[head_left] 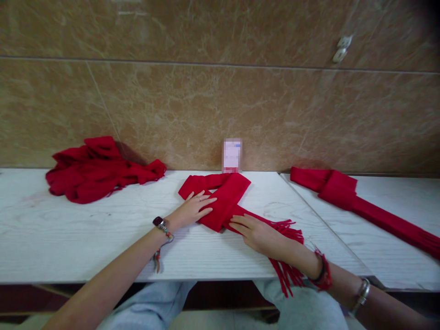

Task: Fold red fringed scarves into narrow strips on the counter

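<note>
The card (232, 155) at the wall is blurred into squares, so I cannot read it. My right forearm (388, 300) and left forearm (85, 298) are cut by the picture's edges. The right scarf (381, 220) is also cut. Under the table (85, 247), my legs (154, 307) are partly hidden.

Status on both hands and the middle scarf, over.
Left hand flat on folded red scarf. Right hand touching it too. Pale card behind it, clear of both hands.
</note>
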The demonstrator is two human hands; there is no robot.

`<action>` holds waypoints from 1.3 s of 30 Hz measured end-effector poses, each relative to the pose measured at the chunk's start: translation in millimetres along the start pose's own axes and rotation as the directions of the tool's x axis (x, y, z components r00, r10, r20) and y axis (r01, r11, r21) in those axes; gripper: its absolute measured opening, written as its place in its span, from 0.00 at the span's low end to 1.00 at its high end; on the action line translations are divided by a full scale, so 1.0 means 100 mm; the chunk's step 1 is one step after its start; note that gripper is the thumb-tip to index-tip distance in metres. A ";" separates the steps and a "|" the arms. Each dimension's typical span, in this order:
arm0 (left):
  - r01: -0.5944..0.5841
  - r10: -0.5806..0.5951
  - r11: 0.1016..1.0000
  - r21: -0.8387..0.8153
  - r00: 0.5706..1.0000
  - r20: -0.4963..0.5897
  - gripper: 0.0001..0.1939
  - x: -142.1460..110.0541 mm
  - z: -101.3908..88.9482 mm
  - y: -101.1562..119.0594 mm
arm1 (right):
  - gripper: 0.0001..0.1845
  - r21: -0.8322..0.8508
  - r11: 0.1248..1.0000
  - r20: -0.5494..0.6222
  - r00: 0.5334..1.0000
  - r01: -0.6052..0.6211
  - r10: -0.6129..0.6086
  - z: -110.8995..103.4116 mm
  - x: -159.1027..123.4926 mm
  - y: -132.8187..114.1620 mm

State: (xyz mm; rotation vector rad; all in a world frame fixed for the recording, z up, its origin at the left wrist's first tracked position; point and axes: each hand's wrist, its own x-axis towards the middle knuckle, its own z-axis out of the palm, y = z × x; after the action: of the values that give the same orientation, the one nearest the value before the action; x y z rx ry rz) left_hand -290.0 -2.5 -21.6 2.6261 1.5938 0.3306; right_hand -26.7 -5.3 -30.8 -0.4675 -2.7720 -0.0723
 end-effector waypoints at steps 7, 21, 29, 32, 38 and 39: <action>0.091 -0.090 0.996 -0.017 0.995 0.046 0.22 0.04 0.01 0.10 | 0.21 -0.115 0.990 -0.010 0.996 0.085 -0.087 -0.15 0.22 -0.15; 0.217 -0.217 0.976 0.016 0.970 0.112 0.25 0.04 -0.02 0.10 | 0.45 0.080 0.997 0.372 0.928 -0.005 -0.025 -0.34 -0.25 0.09; 0.134 -0.127 0.983 0.129 0.990 -0.066 0.25 -0.06 0.01 0.34 | 0.47 0.076 0.988 0.401 0.911 -0.138 0.096 -0.63 -0.78 0.41; -0.106 0.111 0.983 0.150 0.993 -0.027 0.32 -0.05 -0.02 0.42 | 0.35 0.110 0.975 0.429 0.894 -0.194 0.129 -0.83 -0.71 0.45; -0.236 0.233 0.952 0.194 0.972 0.037 0.30 0.00 -0.04 0.43 | 0.23 0.006 0.938 0.105 0.934 -0.345 0.343 -0.57 -0.14 0.41; -0.261 0.262 0.939 0.225 0.965 0.026 0.28 -0.01 -0.04 0.42 | 0.24 0.003 0.938 0.087 0.935 -0.346 0.345 -0.44 -0.08 0.40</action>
State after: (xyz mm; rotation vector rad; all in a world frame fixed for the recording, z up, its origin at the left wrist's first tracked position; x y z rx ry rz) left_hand -254.4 -23.4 -11.5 3.0204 1.3543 0.1721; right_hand 6.9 25.4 8.3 -0.9659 -2.7219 0.0574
